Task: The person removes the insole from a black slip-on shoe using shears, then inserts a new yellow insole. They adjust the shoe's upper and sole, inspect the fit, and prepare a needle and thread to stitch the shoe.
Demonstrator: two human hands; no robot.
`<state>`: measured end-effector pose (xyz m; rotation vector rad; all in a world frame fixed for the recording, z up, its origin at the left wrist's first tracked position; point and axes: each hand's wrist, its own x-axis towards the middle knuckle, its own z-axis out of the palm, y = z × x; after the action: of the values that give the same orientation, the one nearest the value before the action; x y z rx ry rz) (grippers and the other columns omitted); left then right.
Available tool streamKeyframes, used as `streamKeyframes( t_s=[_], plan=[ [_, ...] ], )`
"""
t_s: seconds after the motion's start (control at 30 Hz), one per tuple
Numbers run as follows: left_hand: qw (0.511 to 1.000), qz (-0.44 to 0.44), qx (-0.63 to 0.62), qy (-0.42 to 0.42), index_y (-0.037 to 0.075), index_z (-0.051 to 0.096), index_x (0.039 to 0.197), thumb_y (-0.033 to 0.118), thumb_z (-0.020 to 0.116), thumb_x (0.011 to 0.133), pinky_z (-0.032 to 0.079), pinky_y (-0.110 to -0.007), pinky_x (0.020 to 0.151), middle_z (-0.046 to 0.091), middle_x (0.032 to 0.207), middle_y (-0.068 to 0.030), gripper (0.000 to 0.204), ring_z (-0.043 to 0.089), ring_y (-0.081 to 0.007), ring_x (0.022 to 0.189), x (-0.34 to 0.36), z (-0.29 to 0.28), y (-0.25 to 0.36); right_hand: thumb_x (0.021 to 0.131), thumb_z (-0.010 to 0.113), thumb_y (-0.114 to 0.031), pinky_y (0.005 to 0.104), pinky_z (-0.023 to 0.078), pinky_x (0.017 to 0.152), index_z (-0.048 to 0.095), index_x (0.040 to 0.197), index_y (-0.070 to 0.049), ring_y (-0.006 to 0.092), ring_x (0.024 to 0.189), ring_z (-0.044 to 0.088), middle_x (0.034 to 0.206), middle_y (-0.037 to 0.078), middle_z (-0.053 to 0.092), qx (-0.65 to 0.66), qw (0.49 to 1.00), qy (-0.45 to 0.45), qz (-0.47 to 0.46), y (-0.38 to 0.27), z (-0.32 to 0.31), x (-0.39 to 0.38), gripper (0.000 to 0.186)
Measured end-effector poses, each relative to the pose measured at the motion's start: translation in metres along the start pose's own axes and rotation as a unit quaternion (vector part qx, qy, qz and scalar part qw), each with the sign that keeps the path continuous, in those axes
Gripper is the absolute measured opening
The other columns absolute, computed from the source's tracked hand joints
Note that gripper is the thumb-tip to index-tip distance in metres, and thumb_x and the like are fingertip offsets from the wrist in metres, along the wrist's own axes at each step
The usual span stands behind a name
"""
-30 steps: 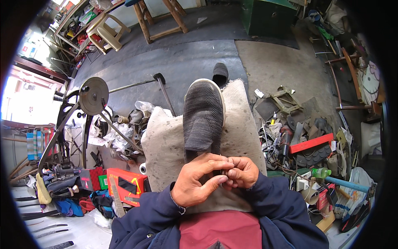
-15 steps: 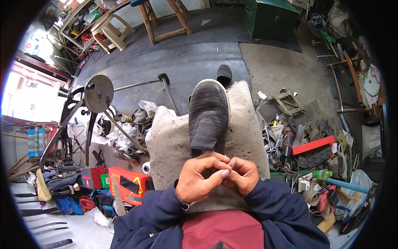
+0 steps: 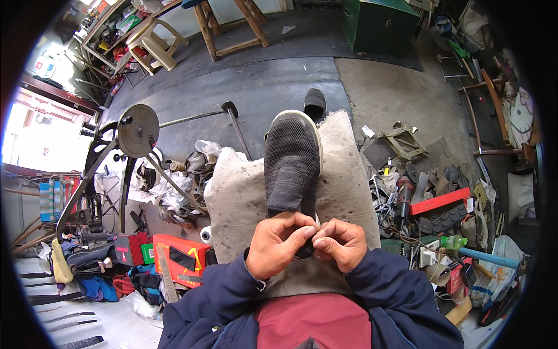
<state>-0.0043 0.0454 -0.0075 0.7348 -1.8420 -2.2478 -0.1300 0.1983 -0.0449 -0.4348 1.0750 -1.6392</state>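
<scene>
Low in the middle, left hand (image 3: 278, 245) and right hand (image 3: 343, 245) pinch near a dark shoe (image 3: 292, 157); anything held is too small to tell.

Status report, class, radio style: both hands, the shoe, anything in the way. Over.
Left hand, right hand: close together, pinched; anything held, too small to tell. Dark shoe: over pale cloth, toe pointing away. Hands partly hide its near end.

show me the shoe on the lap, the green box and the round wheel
Shoe (image 3: 292, 166), head view: on its dark knit upper
Green box (image 3: 378, 30), head view: on its side
Wheel (image 3: 138, 131), head view: on its round face
</scene>
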Motion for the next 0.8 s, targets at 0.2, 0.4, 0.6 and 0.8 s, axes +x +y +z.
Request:
streamKeyframes(
  t_s=[0.2,0.4,0.6,0.8],
  plan=[
    [1.000,-0.016,-0.024,0.008,-0.005,0.070,0.108,0.005,0.063,0.101,0.051,-0.024,0.082,0.071,0.100,-0.0040,0.014,0.063,-0.0088,0.091,-0.002,0.002,0.003,0.101,0.069,-0.011,0.0216,0.047,0.063,0.069,0.098,-0.003,0.0067,0.071,0.059,0.083,0.001,0.069,-0.003,1.000,-0.011,-0.004,-0.005,0.003,0.002,0.008],
    [0.998,-0.034,-0.030,0.047,-0.004,0.068,0.111,0.006,0.062,0.103,0.051,-0.023,0.076,0.069,0.094,-0.0017,0.014,0.062,-0.0062,0.085,-0.005,0.005,0.007,0.091,0.049,0.008,0.0224,0.044,0.066,0.065,0.092,-0.001,0.0072,0.073,0.054,0.094,0.006,0.066,-0.039,0.991,-0.034,-0.126,-0.017,-0.005,0.003,0.018],
    [0.995,0.039,-0.037,0.078,-0.001,0.063,0.110,0.002,0.063,0.101,0.048,-0.023,0.079,0.064,0.095,-0.0001,0.010,0.060,-0.0073,0.086,-0.005,0.007,0.001,0.087,0.050,-0.010,0.0249,0.043,0.061,0.061,0.082,-0.001,0.0122,0.063,0.050,0.080,0.012,0.061,-0.094,0.973,0.053,-0.205,-0.030,-0.058,-0.008,0.015],
    [0.989,0.066,0.009,0.135,0.001,0.057,0.113,0.001,0.065,0.099,0.045,-0.024,0.079,0.059,0.096,-0.0002,0.016,0.055,-0.0090,0.086,-0.002,0.005,-0.007,0.088,0.047,-0.019,0.0268,0.038,0.058,0.055,0.075,-0.001,0.0125,0.059,0.045,0.073,0.009,0.056,-0.101,0.955,0.235,-0.149,-0.002,-0.154,-0.034,0.024]
  ],
)
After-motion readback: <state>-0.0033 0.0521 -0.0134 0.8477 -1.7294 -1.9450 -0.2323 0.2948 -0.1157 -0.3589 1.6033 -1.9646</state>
